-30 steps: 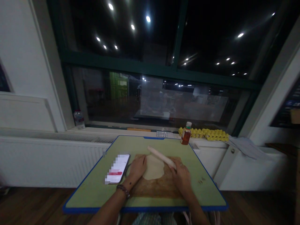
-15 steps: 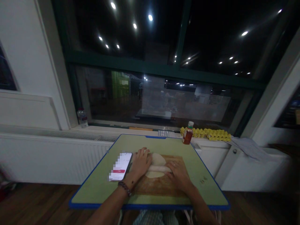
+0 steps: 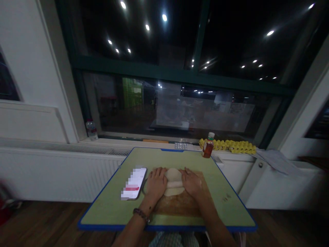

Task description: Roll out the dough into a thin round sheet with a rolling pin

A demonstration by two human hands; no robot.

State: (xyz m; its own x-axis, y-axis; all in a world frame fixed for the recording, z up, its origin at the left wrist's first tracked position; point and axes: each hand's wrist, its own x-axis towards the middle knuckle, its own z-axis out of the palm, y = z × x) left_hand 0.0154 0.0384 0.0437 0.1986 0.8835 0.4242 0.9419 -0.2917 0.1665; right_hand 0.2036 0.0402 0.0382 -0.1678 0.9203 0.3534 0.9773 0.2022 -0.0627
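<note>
A pale rolling pin (image 3: 175, 185) lies crosswise over a flat round of dough (image 3: 173, 174) on a wooden board (image 3: 177, 206). My left hand (image 3: 156, 181) covers the pin's left end, fingers pointing forward. Over its right end rests my right hand (image 3: 192, 183), fingers angled forward and inward. Only the pin's middle shows between them; both palms hide the ends. Dough spreads in front of and behind the pin. Just left of my left hand lies a phone (image 3: 135, 183) with a lit, partly blurred screen.
The small green table (image 3: 102, 209) has a blue rim. A bottle of reddish-brown liquid (image 3: 207, 148) stands at its far right corner. Yellow egg trays (image 3: 231, 146) and a clear bottle (image 3: 92, 130) sit on the windowsill behind. A white radiator (image 3: 61, 175) is at left.
My right hand has slid forward and turned, its fingers now pointing more ahead over the pin. My left hand has shifted slightly back. The view has moved a little.
</note>
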